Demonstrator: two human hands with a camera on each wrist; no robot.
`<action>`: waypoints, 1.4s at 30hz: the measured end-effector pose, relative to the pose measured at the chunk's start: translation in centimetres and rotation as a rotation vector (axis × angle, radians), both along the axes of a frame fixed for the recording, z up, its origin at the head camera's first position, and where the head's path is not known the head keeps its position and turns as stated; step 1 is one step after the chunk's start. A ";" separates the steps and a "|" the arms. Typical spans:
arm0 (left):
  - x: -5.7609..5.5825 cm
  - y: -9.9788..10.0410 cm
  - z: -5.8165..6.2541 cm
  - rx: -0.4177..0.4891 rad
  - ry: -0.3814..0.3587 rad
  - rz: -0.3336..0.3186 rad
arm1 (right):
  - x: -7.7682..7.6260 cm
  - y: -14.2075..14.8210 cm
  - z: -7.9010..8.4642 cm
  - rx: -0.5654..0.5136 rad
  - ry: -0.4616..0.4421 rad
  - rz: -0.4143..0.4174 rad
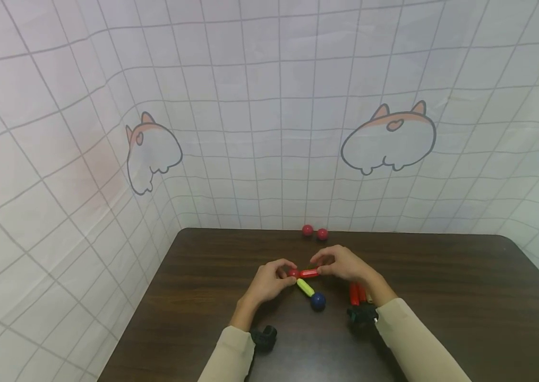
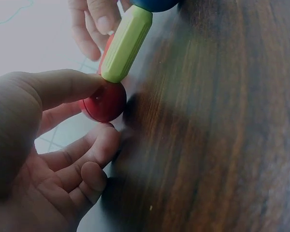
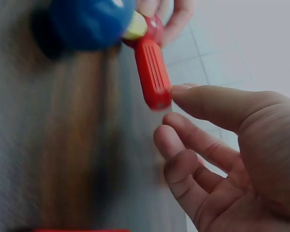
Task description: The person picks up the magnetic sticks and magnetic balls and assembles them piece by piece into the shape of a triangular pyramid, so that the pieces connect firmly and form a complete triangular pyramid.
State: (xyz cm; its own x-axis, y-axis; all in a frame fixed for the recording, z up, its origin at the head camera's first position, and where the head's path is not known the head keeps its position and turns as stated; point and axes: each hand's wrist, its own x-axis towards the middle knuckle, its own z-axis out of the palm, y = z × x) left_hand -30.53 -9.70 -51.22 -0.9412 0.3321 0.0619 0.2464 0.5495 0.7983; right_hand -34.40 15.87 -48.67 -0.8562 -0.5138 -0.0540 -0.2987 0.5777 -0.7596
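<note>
My left hand (image 1: 269, 280) pinches a red ball (image 2: 106, 104) between thumb and fingers. A yellow-green ridged stick (image 2: 128, 43) runs from this ball to a glossy blue ball (image 3: 92, 21). Also meeting the red ball is a red ridged stick (image 3: 152, 72), pointing toward my right hand (image 1: 343, 262). The right thumb's tip is right at the free end of that red stick, while the other fingers are loosely bent just past it, a gap between them and the thumb.
Two more red balls (image 1: 315, 232) lie at the table's back edge, by the grid-patterned cloth wall (image 1: 259, 196). Several sticks, red ones (image 1: 358, 293) among them, lie beneath my right forearm. Dark wood surrounds everything on the table (image 1: 441, 297).
</note>
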 end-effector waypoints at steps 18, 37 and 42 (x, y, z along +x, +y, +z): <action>-0.2 -0.5 -0.1 0.014 -0.025 -0.015 | -5.5 2.4 1.0 -0.045 -0.025 -0.156; -0.3 -0.5 -0.4 -0.008 -0.025 -0.031 | -7.4 1.0 -0.1 0.071 0.024 -0.116; -0.4 -0.6 -0.4 -0.010 -0.018 -0.028 | -7.3 1.3 -0.4 0.089 -0.020 -0.119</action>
State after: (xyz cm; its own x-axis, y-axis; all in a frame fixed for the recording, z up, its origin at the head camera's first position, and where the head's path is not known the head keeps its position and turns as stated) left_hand -30.88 -10.30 -51.65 -0.9326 0.3586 0.0413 0.2470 0.5504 0.7975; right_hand -41.73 17.19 -49.09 -0.9090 -0.4013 -0.1127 -0.2095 0.6735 -0.7088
